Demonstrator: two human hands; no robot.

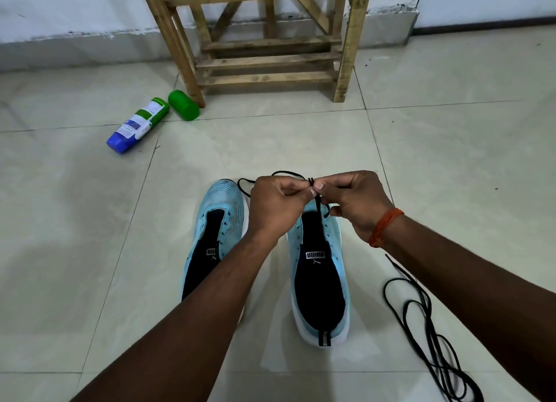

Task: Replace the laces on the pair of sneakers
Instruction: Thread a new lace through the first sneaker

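The person is starting to lace the right sneaker (319, 284) on the floor (90, 221). Left hand (276, 204) and right hand (356, 204), grips closed, are pinching the black lace (288, 172) above its toe, possibly threaded already. Next: levelling ends, crossing upward.

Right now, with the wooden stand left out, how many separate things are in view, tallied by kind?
Sneakers: 2, left sneaker and right sneaker
Black laces: 2, held lace and floor lace
Bottle: 1, lying on its side
Green cylinder: 1, beside the bottle
Total: 6
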